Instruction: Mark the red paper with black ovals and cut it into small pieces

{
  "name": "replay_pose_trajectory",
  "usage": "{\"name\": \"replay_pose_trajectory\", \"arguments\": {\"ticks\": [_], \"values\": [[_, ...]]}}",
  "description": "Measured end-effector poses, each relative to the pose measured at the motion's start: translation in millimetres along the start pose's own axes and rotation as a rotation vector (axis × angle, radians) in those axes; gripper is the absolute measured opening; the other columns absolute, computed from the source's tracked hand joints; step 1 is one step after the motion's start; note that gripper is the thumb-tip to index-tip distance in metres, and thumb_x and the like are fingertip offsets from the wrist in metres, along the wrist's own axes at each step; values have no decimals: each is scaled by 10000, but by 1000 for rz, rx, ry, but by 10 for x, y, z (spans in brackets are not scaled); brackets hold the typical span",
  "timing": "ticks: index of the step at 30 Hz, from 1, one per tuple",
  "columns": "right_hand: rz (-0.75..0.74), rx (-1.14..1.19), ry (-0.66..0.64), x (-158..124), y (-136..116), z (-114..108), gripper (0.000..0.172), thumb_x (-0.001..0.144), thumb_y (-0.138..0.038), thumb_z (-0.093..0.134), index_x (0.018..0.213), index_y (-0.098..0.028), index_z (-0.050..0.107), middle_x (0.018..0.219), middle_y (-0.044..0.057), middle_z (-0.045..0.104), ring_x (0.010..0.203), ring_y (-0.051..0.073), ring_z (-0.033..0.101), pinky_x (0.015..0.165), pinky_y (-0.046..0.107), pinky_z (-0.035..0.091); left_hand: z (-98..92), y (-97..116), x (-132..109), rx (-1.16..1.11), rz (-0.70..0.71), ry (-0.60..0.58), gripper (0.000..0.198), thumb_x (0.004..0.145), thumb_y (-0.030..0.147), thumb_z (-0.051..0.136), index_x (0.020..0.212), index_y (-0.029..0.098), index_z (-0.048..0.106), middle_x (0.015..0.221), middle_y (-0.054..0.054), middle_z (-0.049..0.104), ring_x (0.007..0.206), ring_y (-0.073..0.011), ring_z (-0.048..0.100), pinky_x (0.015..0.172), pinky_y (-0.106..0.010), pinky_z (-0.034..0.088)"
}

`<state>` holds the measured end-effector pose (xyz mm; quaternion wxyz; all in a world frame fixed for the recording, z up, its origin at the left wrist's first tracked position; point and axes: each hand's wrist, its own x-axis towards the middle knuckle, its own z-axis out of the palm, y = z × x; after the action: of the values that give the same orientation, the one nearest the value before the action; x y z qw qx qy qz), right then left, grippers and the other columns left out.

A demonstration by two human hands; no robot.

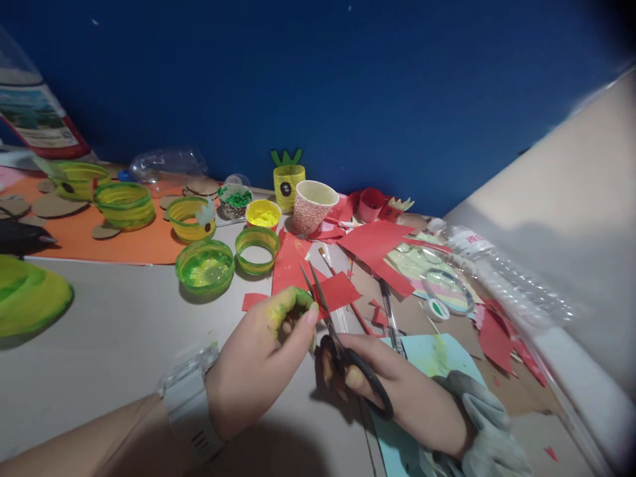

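My left hand (263,358), green and yellow paint on its fingers, pinches the edge of a small red paper piece (342,295). My right hand (387,377) grips black-handled scissors (334,344) by the loops. The blades are slightly apart and point up and away, lying across the paper near my left thumb; whether they bite into it I cannot tell. Beyond the hands, larger red paper sheets (377,244) and a paintbrush (326,260) lie on the table. A green-yellow painted ring (257,265) and a painted bottle base (205,271) stand left of them.
A patterned paper cup (313,209), a yellow paint cup (263,215) and a green paint cup (235,200) stand along the blue wall. Orange paper (99,245) lies at left under several painted rings. At right are a clear bottle (511,265), tape ring (450,291) and light-blue paper (437,358).
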<state>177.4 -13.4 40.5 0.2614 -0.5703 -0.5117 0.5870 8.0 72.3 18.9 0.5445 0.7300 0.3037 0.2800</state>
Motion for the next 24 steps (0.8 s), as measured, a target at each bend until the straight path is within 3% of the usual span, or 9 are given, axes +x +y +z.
{"name": "replay_pose_trajectory", "arguments": {"ticks": [16,24], "values": [[18,-51,26,-4,-57,-3,604,754,-778,507,735,-174,504,696,-16,438,659,139,394,576,250,373,15,-29,0,14,39,1,248,995,282,395,827,152,524,751,-8,554,681,-124,492,579,-224,381],[-15,-60,10,6,-3,-3,577,806,-732,497,763,-157,520,703,-18,444,654,131,390,585,254,358,7,1,11,7,22,4,250,987,295,400,830,148,528,758,-17,564,695,-134,502,568,-231,377]]}}
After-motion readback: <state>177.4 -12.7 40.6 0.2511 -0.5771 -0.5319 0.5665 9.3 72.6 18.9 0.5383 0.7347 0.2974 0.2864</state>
